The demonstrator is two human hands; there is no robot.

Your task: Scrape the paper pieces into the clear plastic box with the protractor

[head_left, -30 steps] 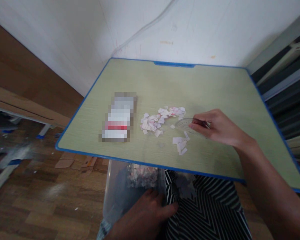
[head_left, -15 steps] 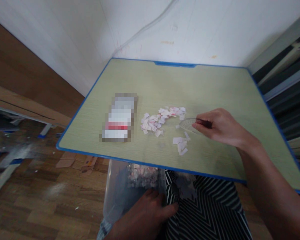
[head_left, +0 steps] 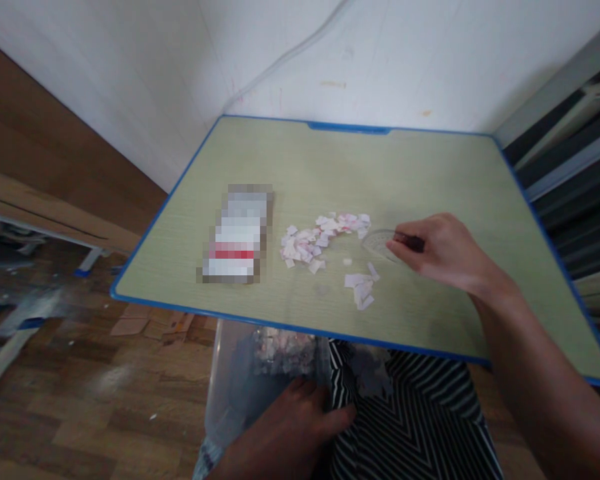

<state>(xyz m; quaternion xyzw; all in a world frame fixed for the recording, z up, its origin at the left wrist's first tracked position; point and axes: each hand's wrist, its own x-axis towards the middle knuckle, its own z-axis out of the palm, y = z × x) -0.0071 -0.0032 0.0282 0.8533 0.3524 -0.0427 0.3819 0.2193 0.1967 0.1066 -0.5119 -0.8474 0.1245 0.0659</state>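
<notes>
Pinched in my right hand [head_left: 430,250] is a clear curved plastic protractor [head_left: 377,243], held just above or against the tabletop; which one I cannot tell. Left of it lies a loose heap of small white and pinkish paper pieces [head_left: 305,245]. A smaller group of paper scraps [head_left: 362,290] lies nearer the front, and one tiny scrap [head_left: 347,262] sits apart between the two. Below the table edge, my left hand [head_left: 305,420] is curled at the side of a clear plastic bin [head_left: 220,380], its fingertips hidden. Inside the bin are many pinkish-white bits [head_left: 285,350].
A blurred-out flat object with a red band [head_left: 237,233] lies on the left of the blue-edged table [head_left: 430,173]. Striped fabric [head_left: 410,413] covers my lap, with a grey patch of scraps on it. A white wall stands behind, brown furniture at left.
My right hand has shifted the protractor slightly right and back. The tiny scrap formerly at its tip now lies apart, a little left and forward. My left hand stays put.
</notes>
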